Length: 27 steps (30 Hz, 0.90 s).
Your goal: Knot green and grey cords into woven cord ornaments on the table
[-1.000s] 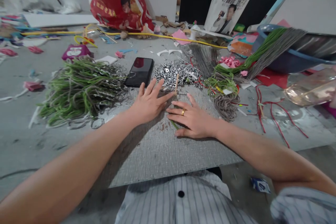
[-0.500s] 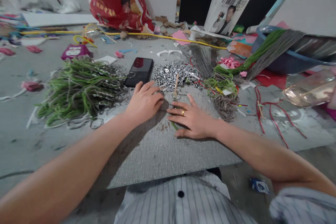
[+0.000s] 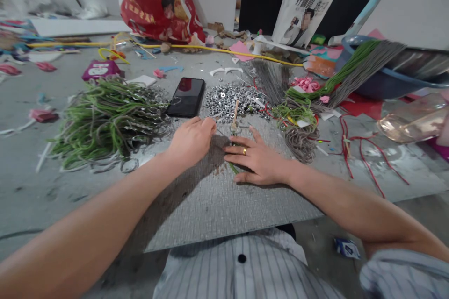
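My left hand (image 3: 193, 141) is closed in a pinch just left of the work spot. A thin strand, apparently grey cord (image 3: 221, 133), runs from its fingertips toward my right hand. My right hand (image 3: 257, 156), with a gold ring, lies flat with fingers spread, pressing on a cord piece. A green cord end (image 3: 232, 167) sticks out beneath its fingers; the rest is covered. Just beyond the fingertips, a small wooden stick (image 3: 235, 111) stands beside a thin metal pin (image 3: 242, 126). Behind it lies a heap of small silver metal rings (image 3: 224, 98).
A pile of green and grey cords (image 3: 105, 121) lies left, near a black phone (image 3: 185, 97). Grey and green cord bundles (image 3: 301, 142) lie right, more hang over a blue basin (image 3: 379, 81). Red cords (image 3: 366, 154) and a clear bottle (image 3: 414, 119) are farther right.
My left hand has turned and its fingers, spread before, are now closed in a pinch on a thin strand. My right hand has stayed almost still.
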{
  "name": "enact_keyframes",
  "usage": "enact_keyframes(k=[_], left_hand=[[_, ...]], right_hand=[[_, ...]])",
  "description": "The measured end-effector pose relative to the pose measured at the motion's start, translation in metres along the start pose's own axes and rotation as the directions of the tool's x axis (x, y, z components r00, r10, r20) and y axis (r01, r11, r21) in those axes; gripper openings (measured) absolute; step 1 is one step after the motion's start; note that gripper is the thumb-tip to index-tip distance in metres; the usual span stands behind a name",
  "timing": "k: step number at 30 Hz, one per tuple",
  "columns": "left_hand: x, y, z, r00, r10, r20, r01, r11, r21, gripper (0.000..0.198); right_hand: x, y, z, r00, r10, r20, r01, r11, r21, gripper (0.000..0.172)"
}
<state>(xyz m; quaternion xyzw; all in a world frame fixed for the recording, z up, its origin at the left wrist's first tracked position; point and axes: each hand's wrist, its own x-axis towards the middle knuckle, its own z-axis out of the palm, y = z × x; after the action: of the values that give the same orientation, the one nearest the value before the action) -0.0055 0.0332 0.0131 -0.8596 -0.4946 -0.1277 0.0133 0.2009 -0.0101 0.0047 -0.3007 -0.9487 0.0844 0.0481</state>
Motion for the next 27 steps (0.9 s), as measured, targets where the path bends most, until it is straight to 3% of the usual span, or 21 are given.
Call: enact_keyframes(k=[3,5,9,12,14,19,27], left_hand=[[-0.002,0.002,-0.005,0.992,-0.127,0.015,0.126,0.951,-0.283,0.017],[-0.003,0.005,-0.008,0.986,-0.15,0.079,0.169,0.834,-0.525,0.012],[-0.005,0.012,-0.011,0.932,-0.149,0.329,0.361,0.376,-0.853,0.007],[-0.005,0.017,-0.012,0.88,-0.141,0.454,0.464,0.047,-0.884,0.01],[-0.005,0.018,-0.013,0.858,-0.138,0.495,0.488,-0.084,-0.869,0.01],[-0.004,0.021,-0.016,0.827,-0.145,0.543,0.51,-0.211,-0.834,0.011],[-0.006,0.025,-0.013,0.829,-0.097,0.551,0.509,-0.275,-0.815,0.012]], right_hand=[[0.001,-0.002,-0.003,1.0,0.009,0.014,-0.01,1.0,0.004,0.053],[0.002,-0.003,-0.005,1.0,0.012,0.026,-0.013,1.0,0.005,0.051],[0.001,-0.003,-0.005,1.0,0.004,0.022,-0.004,1.0,0.002,0.049],[0.0,0.001,-0.001,0.998,-0.005,-0.066,0.006,1.0,0.01,0.046],[0.0,0.005,0.002,0.983,0.01,-0.184,-0.005,1.0,0.025,0.04],[0.001,0.011,0.003,0.9,0.09,-0.427,-0.062,0.995,0.079,0.03],[0.004,0.008,0.002,0.898,0.189,-0.397,-0.123,0.975,0.186,0.032]])
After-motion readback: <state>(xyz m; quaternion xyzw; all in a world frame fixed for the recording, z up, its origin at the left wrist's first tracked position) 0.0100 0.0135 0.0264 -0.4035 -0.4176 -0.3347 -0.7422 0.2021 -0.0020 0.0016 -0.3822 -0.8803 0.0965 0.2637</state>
